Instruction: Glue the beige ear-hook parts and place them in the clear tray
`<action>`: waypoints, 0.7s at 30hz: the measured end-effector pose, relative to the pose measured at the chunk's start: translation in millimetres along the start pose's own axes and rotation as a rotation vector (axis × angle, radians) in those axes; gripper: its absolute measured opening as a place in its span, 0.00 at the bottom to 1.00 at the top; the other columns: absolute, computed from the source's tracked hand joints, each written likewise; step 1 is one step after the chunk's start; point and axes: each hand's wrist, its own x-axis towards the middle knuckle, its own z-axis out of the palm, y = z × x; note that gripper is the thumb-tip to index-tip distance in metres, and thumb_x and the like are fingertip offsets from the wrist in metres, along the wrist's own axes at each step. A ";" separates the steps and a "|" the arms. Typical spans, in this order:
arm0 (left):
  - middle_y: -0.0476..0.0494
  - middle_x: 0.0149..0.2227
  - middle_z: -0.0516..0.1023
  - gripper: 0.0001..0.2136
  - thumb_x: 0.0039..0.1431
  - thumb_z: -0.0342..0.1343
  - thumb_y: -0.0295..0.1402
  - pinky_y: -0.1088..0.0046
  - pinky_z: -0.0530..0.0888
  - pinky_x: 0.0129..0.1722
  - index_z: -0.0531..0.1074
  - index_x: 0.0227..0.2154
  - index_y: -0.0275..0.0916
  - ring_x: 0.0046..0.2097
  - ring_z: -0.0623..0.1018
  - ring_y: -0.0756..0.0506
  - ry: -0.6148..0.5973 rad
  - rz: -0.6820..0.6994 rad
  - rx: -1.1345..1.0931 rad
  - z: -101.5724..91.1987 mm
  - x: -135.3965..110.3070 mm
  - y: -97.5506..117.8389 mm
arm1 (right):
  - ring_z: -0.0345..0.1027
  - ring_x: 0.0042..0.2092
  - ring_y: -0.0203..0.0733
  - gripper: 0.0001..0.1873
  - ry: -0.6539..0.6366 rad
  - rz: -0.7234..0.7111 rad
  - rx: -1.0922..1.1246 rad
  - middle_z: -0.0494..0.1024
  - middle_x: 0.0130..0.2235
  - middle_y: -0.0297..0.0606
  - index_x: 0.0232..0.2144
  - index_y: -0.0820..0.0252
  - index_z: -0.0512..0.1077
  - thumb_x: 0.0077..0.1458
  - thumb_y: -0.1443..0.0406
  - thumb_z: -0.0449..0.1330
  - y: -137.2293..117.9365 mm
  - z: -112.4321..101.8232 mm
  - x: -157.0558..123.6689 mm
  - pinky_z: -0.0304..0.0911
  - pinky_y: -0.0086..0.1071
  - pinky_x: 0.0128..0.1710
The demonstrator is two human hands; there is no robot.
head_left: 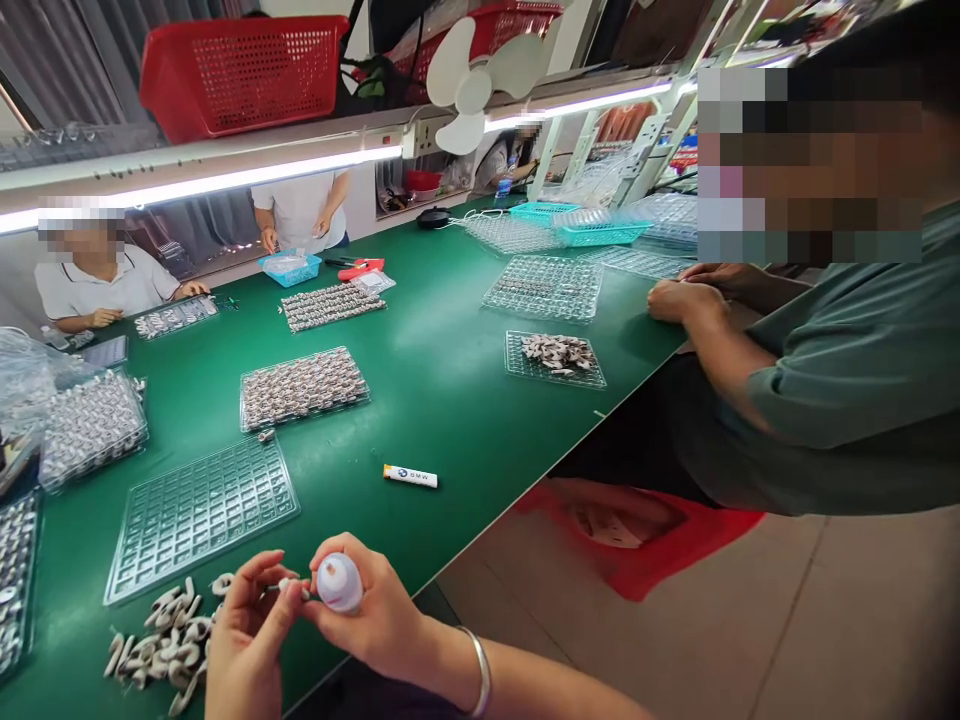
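Observation:
My left hand [251,630] is pinched on a small whitish piece [285,586], whose shape is mostly hidden by the fingertips. Beside it, my right hand [382,610] is closed around a small white bottle [340,582], seen nearly end-on with its tip turned toward the piece. Both hands almost meet above the table's near edge. Under and left of my left hand lies a loose heap of curved greyish-white pieces [176,635]. Just beyond the heap lies a clear plastic grid tray [206,515], with one small piece at its far corner.
A white lighter [410,476] lies on the green table [450,390]. Filled trays [304,388] stand farther back and at left. At right sits a co-worker [847,350], near a tray of loose pieces [559,353]. A fan [472,90] and red basket [240,75] are above.

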 end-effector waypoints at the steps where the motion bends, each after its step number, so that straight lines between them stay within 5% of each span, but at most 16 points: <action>1: 0.49 0.31 0.80 0.23 0.35 0.74 0.43 0.78 0.77 0.36 0.77 0.37 0.41 0.34 0.80 0.47 0.037 -0.016 -0.028 0.7 -5.1 -1.3 | 0.62 0.27 0.33 0.15 -0.005 -0.014 -0.023 0.72 0.29 0.31 0.36 0.57 0.66 0.46 0.62 0.66 -0.1 -0.5 -1.0 0.60 0.27 0.26; 5: 0.44 0.31 0.82 0.23 0.33 0.74 0.46 0.74 0.78 0.37 0.80 0.33 0.38 0.35 0.81 0.44 0.056 -0.076 0.001 -0.8 -18.1 -4.6 | 0.62 0.26 0.33 0.13 -0.010 -0.082 -0.117 0.72 0.29 0.31 0.36 0.56 0.66 0.47 0.65 0.63 -4.0 -5.2 -3.7 0.60 0.26 0.25; 13: 0.46 0.29 0.81 0.21 0.36 0.72 0.50 0.74 0.74 0.32 0.78 0.29 0.38 0.32 0.77 0.45 -0.089 -0.127 0.128 -12.2 -27.4 -0.6 | 0.62 0.27 0.34 0.10 -0.172 -0.166 -0.209 0.72 0.29 0.31 0.33 0.55 0.67 0.45 0.66 0.61 -14.3 -13.5 -6.4 0.61 0.26 0.25; 21: 0.46 0.25 0.77 0.22 0.36 0.72 0.50 0.78 0.69 0.28 0.78 0.27 0.37 0.28 0.74 0.50 -0.276 -0.340 0.089 -17.5 -28.5 8.3 | 0.67 0.29 0.35 0.08 -0.283 -0.178 -0.248 0.75 0.30 0.34 0.32 0.56 0.70 0.46 0.66 0.62 -21.8 -22.9 -4.7 0.65 0.28 0.30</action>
